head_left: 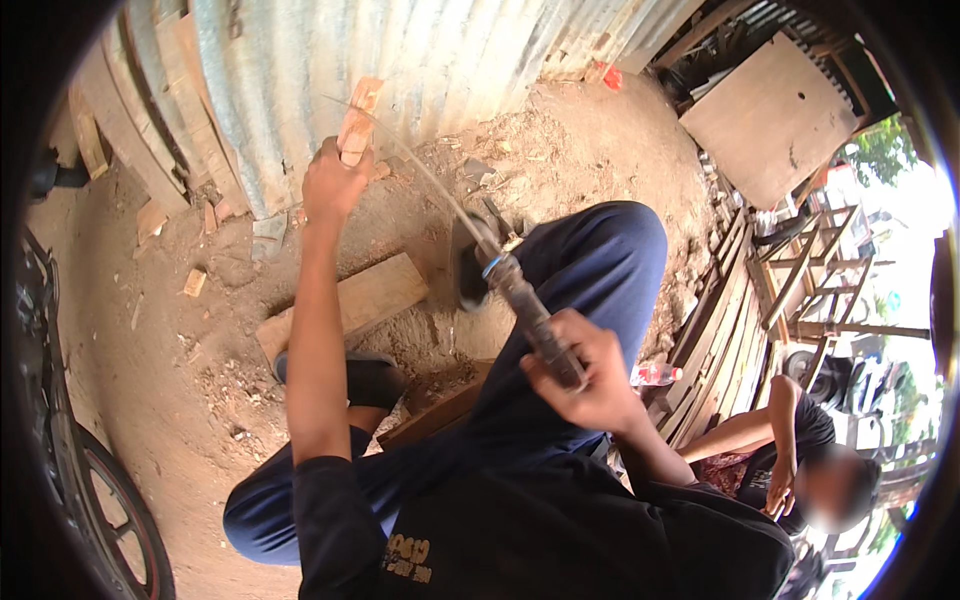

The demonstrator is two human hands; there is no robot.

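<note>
While wood [357,136] in left hand [335,186], bladed tool [513,287] in right hand [590,372]

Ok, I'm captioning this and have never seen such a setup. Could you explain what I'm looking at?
There's no machine here: a person is using two bare hands. The single picture comes from a wide fisheye camera on their head, looking down, so edges bend. Its left is the wearer's left.

The left hand holds a small piece of wood. The right hand grips a long thin tool by its dark handle; whether its far end touches the wood, I can't tell.

On the dirt ground lie a plank and wood scraps, before a corrugated metal wall.
</note>
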